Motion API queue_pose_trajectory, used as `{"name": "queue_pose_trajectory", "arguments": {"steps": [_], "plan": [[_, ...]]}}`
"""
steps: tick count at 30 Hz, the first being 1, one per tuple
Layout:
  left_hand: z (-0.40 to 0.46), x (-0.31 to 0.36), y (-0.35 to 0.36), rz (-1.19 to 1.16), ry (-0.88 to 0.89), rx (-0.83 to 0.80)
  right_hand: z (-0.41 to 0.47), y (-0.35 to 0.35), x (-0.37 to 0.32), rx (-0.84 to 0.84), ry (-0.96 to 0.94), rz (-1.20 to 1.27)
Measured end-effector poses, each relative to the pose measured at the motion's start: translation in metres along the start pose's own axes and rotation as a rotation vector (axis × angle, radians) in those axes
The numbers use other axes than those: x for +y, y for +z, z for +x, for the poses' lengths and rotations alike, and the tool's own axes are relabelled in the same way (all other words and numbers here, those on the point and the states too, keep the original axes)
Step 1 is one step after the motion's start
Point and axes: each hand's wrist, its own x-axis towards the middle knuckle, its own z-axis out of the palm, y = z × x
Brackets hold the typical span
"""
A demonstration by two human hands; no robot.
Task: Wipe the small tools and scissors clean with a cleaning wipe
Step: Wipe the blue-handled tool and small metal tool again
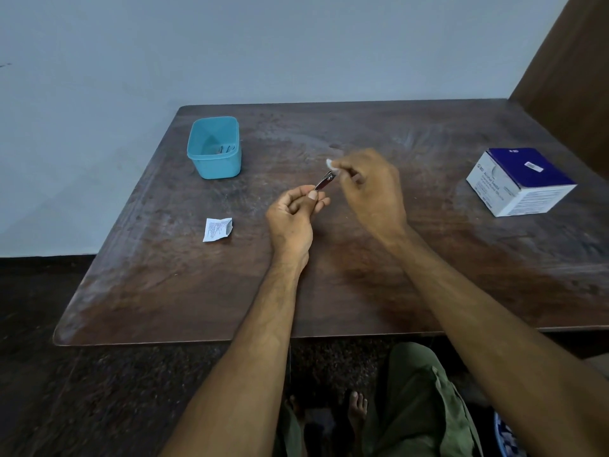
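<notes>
A small metal tool [324, 180], likely a nail clipper though too small to be sure, is held above the middle of the table [329, 291]. The left hand [293, 219] pinches its near end between thumb and fingers, so that end is hidden; the free end points toward 1 o'clock. There the right hand [372, 189] presses a white wipe [330, 163] against the tip, fingers closed on the wipe, which shows only as a small white bit past the fingertips; the rest is covered by the hand.

At about 8 o'clock from the tool, well apart, a torn white packet [217, 229] lies flat on the table, its print too fine to read. At 10 o'clock stands a blue plastic tub [214, 148], open-topped; thin dark metal pieces lie on its bottom, too dim to tell apart. At 3 o'clock, near the right edge, sits a blue and white box [520, 181] with small lettering, hard to make out.

Below the table's near edge, green trousers [418, 400] and a bare foot [357, 407] show on the dark floor; a blue-patterned thing at the bottom right is cut off.
</notes>
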Motion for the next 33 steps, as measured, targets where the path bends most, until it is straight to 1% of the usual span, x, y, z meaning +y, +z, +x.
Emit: {"name": "queue_pose_trajectory", "arguments": {"steps": [2,4,7,10,11,14,16,20,22,24,26,28,33], "plan": [[0.001,-0.001,-0.001,-0.002,0.002,-0.005,-0.003,0.003,0.001,-0.065,-0.038,-0.052],[0.001,-0.002,0.000,0.005,0.004,-0.006,-0.005,0.004,0.004,-0.042,-0.007,-0.038],[0.000,-0.001,0.001,0.028,0.016,-0.004,-0.008,0.004,0.005,-0.007,0.086,0.045],[0.000,-0.002,0.000,0.029,0.023,-0.014,-0.008,0.004,-0.001,-0.001,0.121,0.089],[-0.001,-0.001,0.001,0.026,0.027,-0.022,-0.007,0.003,-0.002,0.020,0.158,0.121],[-0.002,-0.002,0.001,0.033,0.033,-0.029,0.002,0.001,0.001,0.142,0.372,0.307],[-0.002,-0.003,0.001,0.034,0.036,-0.028,0.002,-0.002,0.005,0.176,0.413,0.330],[0.000,-0.004,0.001,0.053,0.041,-0.027,-0.008,-0.004,0.003,-0.004,0.244,0.217],[-0.001,-0.004,0.000,0.059,0.044,-0.029,-0.011,-0.001,0.002,-0.036,0.158,0.166],[-0.002,-0.002,-0.001,0.043,0.051,-0.024,-0.013,0.001,0.002,-0.043,0.129,0.130],[-0.001,0.000,-0.002,0.017,0.052,-0.007,-0.018,0.003,0.003,-0.065,0.162,0.107],[-0.001,0.000,-0.001,-0.005,0.049,0.003,-0.025,0.006,0.004,-0.088,0.234,0.118],[-0.001,-0.002,-0.003,0.005,0.063,-0.018,-0.034,0.014,0.002,-0.093,0.368,0.264]]}}
